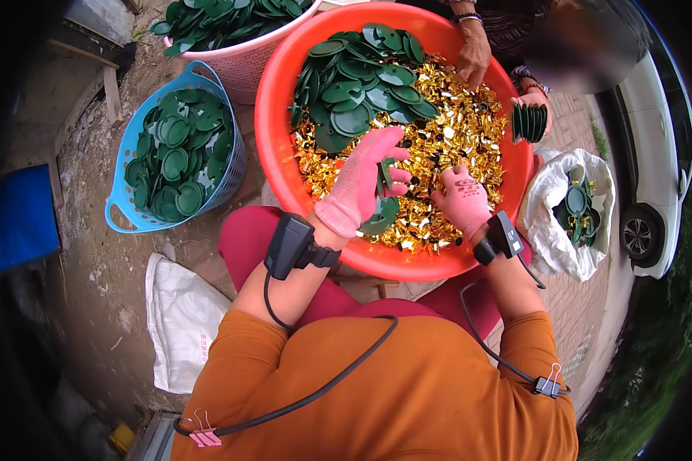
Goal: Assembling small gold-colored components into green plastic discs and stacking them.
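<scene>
A big red-orange basin (267, 115) holds a bed of shiny gold pieces (438, 146) and a heap of thin green plastic discs (354, 88). My left hand (354, 184), in a pink glove, is over the near side of the basin. Between its thumb and fingers are green discs (382, 178), seen edge-on. More green discs lie just below that hand, on the gold pieces. My right hand (467, 203), also gloved in pink, is down at the gold pieces with its fingers curled together. Whatever its fingertips pinch is too small to make out.
Across the basin, a co-worker's hand (475, 50) reaches into the gold pieces; their other hand holds a stack of green discs (529, 123). A blue basket (119, 192) and a pink basket (242, 65) hold green discs. A white sack (542, 223) stands right, near a parked car (653, 154).
</scene>
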`<state>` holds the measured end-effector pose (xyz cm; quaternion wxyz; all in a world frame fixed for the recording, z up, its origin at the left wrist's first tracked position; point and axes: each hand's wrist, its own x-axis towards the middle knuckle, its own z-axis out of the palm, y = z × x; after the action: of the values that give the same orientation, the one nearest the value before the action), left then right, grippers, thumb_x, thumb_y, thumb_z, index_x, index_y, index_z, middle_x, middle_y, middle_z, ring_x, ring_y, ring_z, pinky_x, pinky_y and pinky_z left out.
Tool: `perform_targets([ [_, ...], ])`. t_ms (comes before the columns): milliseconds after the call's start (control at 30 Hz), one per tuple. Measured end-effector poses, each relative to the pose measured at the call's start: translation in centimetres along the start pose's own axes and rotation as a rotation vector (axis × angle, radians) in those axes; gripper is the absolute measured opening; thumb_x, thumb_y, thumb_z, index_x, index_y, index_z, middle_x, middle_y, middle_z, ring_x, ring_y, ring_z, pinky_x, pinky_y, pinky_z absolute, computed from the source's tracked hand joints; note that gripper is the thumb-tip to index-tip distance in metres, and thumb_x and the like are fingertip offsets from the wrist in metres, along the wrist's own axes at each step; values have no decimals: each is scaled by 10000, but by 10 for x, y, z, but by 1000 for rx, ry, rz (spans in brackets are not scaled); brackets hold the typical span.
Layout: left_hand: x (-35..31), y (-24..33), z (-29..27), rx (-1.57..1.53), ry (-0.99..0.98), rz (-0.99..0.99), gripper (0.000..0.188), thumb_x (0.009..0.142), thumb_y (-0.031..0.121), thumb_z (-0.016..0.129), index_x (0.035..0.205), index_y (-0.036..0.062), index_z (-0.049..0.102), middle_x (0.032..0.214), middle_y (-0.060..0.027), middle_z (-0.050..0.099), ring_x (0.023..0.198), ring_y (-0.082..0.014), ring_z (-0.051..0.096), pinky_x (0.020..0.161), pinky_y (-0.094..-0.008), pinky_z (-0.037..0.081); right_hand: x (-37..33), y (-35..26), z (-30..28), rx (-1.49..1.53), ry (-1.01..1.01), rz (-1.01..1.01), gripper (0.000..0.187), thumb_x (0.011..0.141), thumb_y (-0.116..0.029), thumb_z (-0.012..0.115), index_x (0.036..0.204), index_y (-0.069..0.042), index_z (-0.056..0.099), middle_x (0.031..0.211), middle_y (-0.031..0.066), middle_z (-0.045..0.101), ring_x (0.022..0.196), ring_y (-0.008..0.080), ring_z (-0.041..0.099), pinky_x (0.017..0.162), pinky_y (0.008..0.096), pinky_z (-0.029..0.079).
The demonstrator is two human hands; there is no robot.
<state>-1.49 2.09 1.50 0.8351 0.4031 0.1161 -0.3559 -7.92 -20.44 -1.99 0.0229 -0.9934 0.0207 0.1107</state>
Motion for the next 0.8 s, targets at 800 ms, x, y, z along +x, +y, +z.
perform_targets([
  [800,-6,-32,0,58,-240,-262,592,933,565,468,1229,58,539,1012,-55,652,639,-121,614,431,-233,432,-48,-64,-21,1501,152,-51,125,918,-105,626,879,-21,543,924,59,627,760,114,592,648,252,481],
])
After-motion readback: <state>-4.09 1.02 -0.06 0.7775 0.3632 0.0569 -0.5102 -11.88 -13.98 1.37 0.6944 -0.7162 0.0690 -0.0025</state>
